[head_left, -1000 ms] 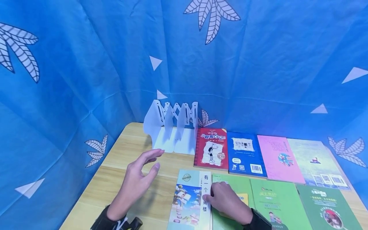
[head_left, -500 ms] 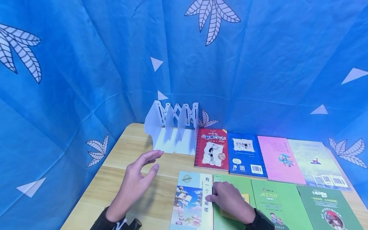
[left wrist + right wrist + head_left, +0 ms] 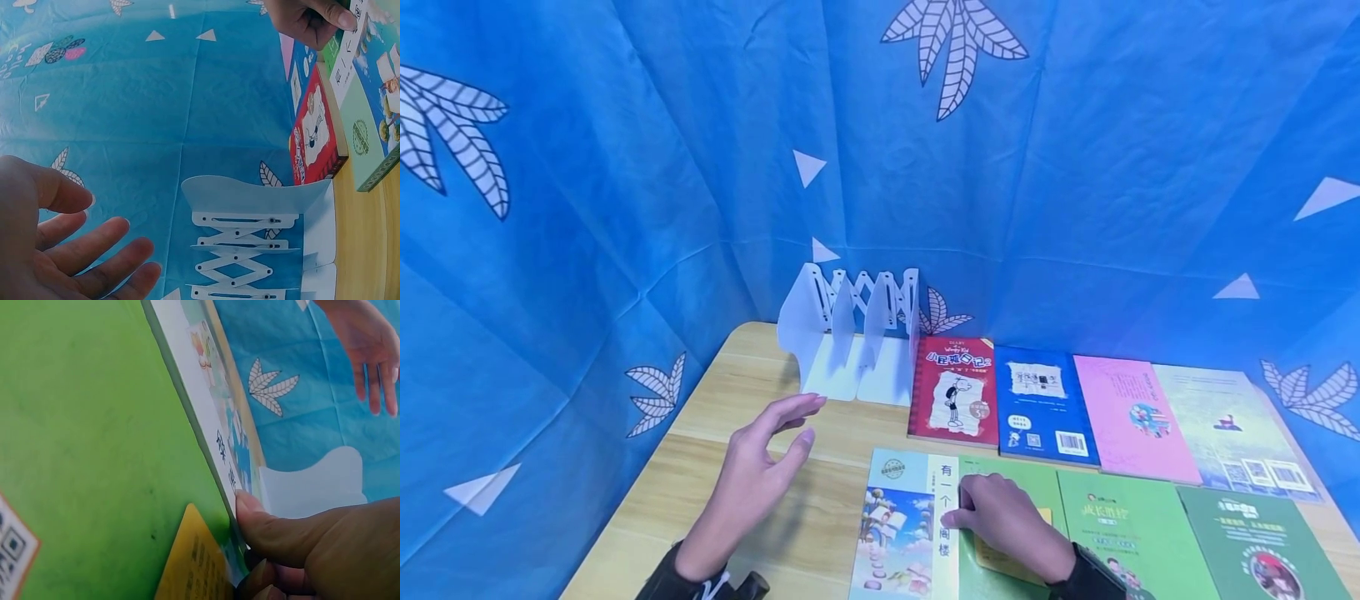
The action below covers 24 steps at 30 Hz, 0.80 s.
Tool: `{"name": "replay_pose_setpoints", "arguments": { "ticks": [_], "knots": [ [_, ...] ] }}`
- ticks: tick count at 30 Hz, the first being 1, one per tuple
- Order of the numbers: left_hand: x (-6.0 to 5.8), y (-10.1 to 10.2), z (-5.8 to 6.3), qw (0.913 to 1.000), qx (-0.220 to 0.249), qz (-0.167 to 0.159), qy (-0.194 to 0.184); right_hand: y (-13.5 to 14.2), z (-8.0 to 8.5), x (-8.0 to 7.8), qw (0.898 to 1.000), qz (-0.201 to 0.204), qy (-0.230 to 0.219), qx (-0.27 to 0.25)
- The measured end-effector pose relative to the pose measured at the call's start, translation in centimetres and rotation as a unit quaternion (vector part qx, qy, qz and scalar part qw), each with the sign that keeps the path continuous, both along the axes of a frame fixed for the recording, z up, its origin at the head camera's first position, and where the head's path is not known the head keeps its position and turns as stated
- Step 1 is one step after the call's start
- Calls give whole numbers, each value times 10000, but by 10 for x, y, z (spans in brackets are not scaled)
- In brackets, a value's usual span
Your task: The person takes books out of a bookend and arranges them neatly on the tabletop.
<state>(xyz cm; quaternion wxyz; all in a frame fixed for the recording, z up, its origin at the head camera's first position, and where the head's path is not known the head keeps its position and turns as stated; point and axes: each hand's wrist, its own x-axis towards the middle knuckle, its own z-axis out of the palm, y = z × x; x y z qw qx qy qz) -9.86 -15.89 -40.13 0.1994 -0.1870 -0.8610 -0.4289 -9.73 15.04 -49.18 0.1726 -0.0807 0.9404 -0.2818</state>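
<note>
My right hand [image 3: 1003, 521] pinches the right edge of a light-blue paperback book [image 3: 895, 533] with a white title strip. Its thumb [image 3: 262, 522] presses on the strip, and the other fingers curl at the edge, partly hidden. That hand is over a green book [image 3: 1015, 471] with a yellow panel. To the left, my left hand [image 3: 756, 471] hovers above the wooden table with fingers extended and holds nothing. Just beyond it stands a white expandable book rack [image 3: 887, 367] with upright dividers; no books stand between them.
Behind the green books lie a red book [image 3: 955, 392], a blue book [image 3: 1048, 404], a pink book [image 3: 1135, 412] and a pale yellow-blue book [image 3: 1236, 425]. More green books [image 3: 1131, 525] lie at the right. A blue patterned cloth [image 3: 700, 167] hangs around the table [image 3: 715, 400].
My right hand and the light-blue book have shifted slightly to the right and nearer to me. My left hand stays in about the same place.
</note>
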Motion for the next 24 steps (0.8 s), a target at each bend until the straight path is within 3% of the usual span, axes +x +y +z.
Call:
{"name": "replay_pose_setpoints", "arguments": {
  "ticks": [16, 24],
  "knots": [
    [-3, 2, -1, 9999, -107, -94, 46, -1, -2, 0, 9999, -55, 120, -38],
    [-8, 3, -4, 9985, -214, -267, 428, 7, 19, 3, 9971, -229, 558, -466]
  ]
}}
